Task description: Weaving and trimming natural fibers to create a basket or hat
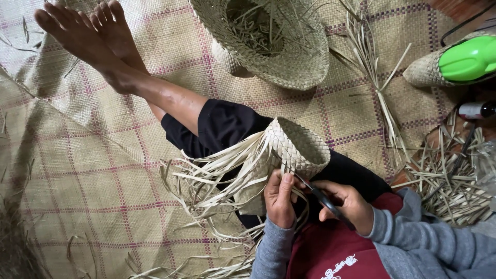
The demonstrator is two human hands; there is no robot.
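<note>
Checked woven mat (103,170) underfoot, half-woven palm-leaf basket (289,152) propped on the lap at centre, left hand (279,199) pinching its lower edge, right hand (347,204) at three o'clock clenched round scissors (321,197), blades meeting the weave.

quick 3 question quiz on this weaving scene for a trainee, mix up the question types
1. True or false: the right hand holds scissors.
2. Multiple choice: the left hand grips a) the finished hat on the mat, b) the half-woven hat with loose strips, c) the green object.
3. Fill in: the scissor tips point toward the half-woven hat's ____.

Key
1. True.
2. b.
3. Rim, just beside the left thumb.
</note>
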